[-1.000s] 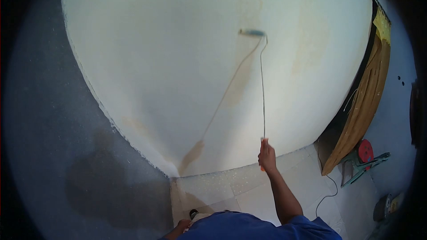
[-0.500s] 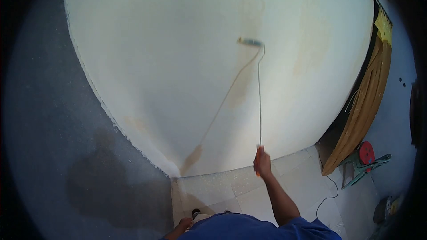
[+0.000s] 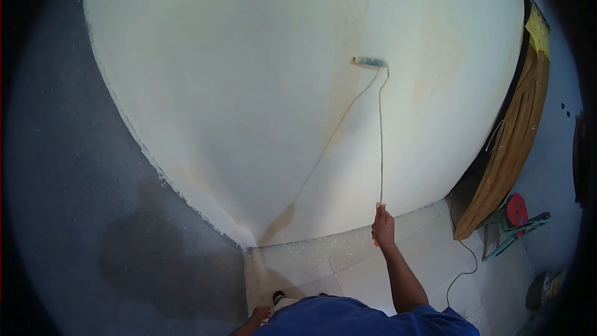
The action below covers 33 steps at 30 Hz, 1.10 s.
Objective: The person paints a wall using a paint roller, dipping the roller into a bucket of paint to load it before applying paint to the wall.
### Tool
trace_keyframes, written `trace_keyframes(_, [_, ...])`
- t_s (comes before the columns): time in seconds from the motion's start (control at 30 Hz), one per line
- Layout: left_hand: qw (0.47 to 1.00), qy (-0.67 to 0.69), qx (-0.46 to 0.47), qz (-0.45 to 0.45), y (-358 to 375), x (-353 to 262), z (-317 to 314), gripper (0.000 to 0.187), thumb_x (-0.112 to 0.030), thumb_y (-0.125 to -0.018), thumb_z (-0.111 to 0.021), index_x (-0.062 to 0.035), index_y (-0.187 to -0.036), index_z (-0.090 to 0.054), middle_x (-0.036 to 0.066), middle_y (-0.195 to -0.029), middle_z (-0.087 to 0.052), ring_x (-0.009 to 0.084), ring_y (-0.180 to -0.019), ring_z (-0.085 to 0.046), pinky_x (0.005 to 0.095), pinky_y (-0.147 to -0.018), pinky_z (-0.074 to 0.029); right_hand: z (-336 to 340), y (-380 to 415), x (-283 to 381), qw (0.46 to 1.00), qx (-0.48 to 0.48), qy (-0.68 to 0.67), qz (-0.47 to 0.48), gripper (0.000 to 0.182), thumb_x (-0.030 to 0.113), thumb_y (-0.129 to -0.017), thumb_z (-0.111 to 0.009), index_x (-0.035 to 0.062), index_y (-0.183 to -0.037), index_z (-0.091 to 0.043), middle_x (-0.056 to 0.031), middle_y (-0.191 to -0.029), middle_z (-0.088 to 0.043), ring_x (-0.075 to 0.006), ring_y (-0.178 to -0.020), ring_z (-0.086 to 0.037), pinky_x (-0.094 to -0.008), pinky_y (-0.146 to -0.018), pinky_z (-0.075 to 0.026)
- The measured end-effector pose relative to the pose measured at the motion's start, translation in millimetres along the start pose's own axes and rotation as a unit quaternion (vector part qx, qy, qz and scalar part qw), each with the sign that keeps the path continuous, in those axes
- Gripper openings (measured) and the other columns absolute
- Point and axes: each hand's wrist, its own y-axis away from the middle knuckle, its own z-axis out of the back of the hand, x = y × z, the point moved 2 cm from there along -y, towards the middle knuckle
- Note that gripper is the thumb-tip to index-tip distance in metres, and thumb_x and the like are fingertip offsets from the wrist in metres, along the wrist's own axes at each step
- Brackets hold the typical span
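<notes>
A paint roller (image 3: 371, 61) with a long thin wire frame lies against the white wall (image 3: 261, 99). My right hand (image 3: 384, 228) is closed around its orange handle, low in front of the wall. The roller head sits beside a beige vertical streak, and its shadow slants down to the left. Close to my body at the lower edge is my left hand (image 3: 261, 315); its fingers are too small and partly hidden to make out.
A dark grey wall (image 3: 174, 255) meets the white one at the left. Light tiles (image 3: 367, 274) cover the floor. Brown boards (image 3: 507, 149) lean at the right, near a red reel (image 3: 516, 210) on a green stand (image 3: 497, 246). A dark cable (image 3: 460, 274) crosses the floor.
My right hand and the paint roller have moved a little to the right across the wall, and the roller's shadow has shifted right too. My left hand stays low beside my body.
</notes>
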Motion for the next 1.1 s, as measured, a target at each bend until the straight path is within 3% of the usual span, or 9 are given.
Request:
trace_keyframes(0.43, [0.994,0.095,-0.046,0.035,3.5,-29.9,-16.0,0.019,-0.025,-0.089,-0.053,-0.0085,-0.091,-0.064,0.007,-0.075,-0.058,0.0213,-0.066,-0.056,0.0383,-0.057,-0.042,-2.9,-2.5,8.4,1.000,0.021,0.006,-0.001,0.064,0.069,-0.089,-0.030,0.0110,-0.062,-0.035,-0.0001,-0.045,-0.037,-0.0108,-0.034,-0.040,-0.0264,-0.032,-0.034])
trace_keyframes(0.5, [0.823,-0.419,-0.036,-0.382,-16.0,-18.2,-7.9,0.022,-0.025,-0.090,-0.053,-0.0054,-0.090,-0.064,0.007,-0.077,-0.061,0.0200,-0.069,-0.058,0.0369,-0.059,-0.044,-8.3,5.4,-15.8,0.999,0.035,0.012,-0.030,0.064,0.069,-0.089,-0.030,0.0110,-0.061,-0.035,0.0000,-0.045,-0.037,-0.0110,-0.034,-0.040,-0.0268,-0.032,-0.034])
trace_keyframes(0.53, [0.823,-0.419,-0.037,-0.382,-14.3,-19.6,-6.7,0.022,-0.025,-0.090,-0.053,-0.0054,-0.090,-0.064,0.007,-0.077,-0.061,0.0200,-0.069,-0.058,0.0369,-0.059,-0.044,-8.5,10.4,-24.6,0.999,0.032,0.024,-0.022,0.063,0.068,-0.089,-0.030,0.0113,-0.062,-0.035,0.0004,-0.044,-0.036,-0.0105,-0.034,-0.039,-0.0266,-0.032,-0.033])
trace_keyframes(0.7, [0.998,-0.058,0.025,-0.014,-30.8,1.1,-2.5,0.028,-0.027,-0.089,-0.056,-0.0048,-0.105,-0.064,0.008,-0.084,-0.063,0.0202,-0.075,-0.060,0.0359,-0.066,-0.047,-12.4,17.3,-33.0,0.997,0.050,-0.033,-0.047,0.060,0.066,-0.090,-0.031,0.0123,-0.063,-0.035,0.0013,-0.045,-0.035,-0.0092,-0.034,-0.038,-0.0259,-0.032,-0.033])
trace_keyframes(0.93, [0.986,0.134,-0.013,0.096,-38.3,35.4,-4.5,0.038,-0.028,-0.086,-0.063,-0.0070,-0.118,-0.057,0.010,-0.101,-0.061,0.0236,-0.085,-0.059,0.0396,-0.069,-0.047,-12.9,-9.5,21.8,0.999,0.037,-0.029,0.000,0.059,0.064,-0.091,-0.031,0.0118,-0.065,-0.036,0.0015,-0.045,-0.036,-0.0087,-0.034,-0.037,-0.0251,-0.032,-0.032])
trace_keyframes(0.97, [0.956,0.108,0.001,-0.271,-28.4,37.0,-8.4,0.039,-0.029,-0.087,-0.063,-0.0073,-0.118,-0.056,0.010,-0.103,-0.061,0.0230,-0.086,-0.059,0.0395,-0.069,-0.047,-11.6,-14.7,33.0,0.998,0.040,-0.032,0.025,0.060,0.066,-0.090,-0.031,0.0123,-0.064,-0.036,0.0010,-0.045,-0.036,-0.0090,-0.034,-0.038,-0.0250,-0.032,-0.032])
trace_keyframes(1.0, [0.796,0.069,0.015,-0.601,-11.7,35.7,-10.1,0.040,-0.031,-0.087,-0.062,-0.0076,-0.119,-0.055,0.010,-0.105,-0.060,0.0225,-0.087,-0.059,0.0394,-0.069,-0.047,-10.5,-19.1,42.0,0.998,0.039,-0.031,0.024,0.060,0.066,-0.090,-0.031,0.0123,-0.064,-0.036,0.0010,-0.045,-0.036,-0.0090,-0.034,-0.038,-0.0250,-0.032,-0.032])
trace_keyframes(1.03, [0.796,0.069,0.015,-0.601,-16.3,31.3,-5.4,0.040,-0.031,-0.087,-0.062,-0.0076,-0.119,-0.055,0.010,-0.105,-0.060,0.0225,-0.087,-0.059,0.0394,-0.069,-0.047,-9.5,-23.3,50.3,0.998,0.036,-0.039,0.026,0.060,0.066,-0.090,-0.031,0.0122,-0.063,-0.035,0.0008,-0.045,-0.036,-0.0094,-0.034,-0.038,-0.0251,-0.032,-0.033])
trace_keyframes(1.1, [0.989,0.126,0.051,0.063,-43.0,21.8,7.4,0.036,-0.030,-0.088,-0.061,-0.0086,-0.116,-0.055,0.009,-0.103,-0.060,0.0218,-0.085,-0.059,0.0405,-0.069,-0.047,-8.9,-24.5,52.4,0.998,0.033,-0.047,0.030,0.061,0.066,-0.090,-0.030,0.0122,-0.063,-0.035,0.0005,-0.044,-0.036,-0.0098,-0.033,-0.038,-0.0251,-0.032,-0.033])
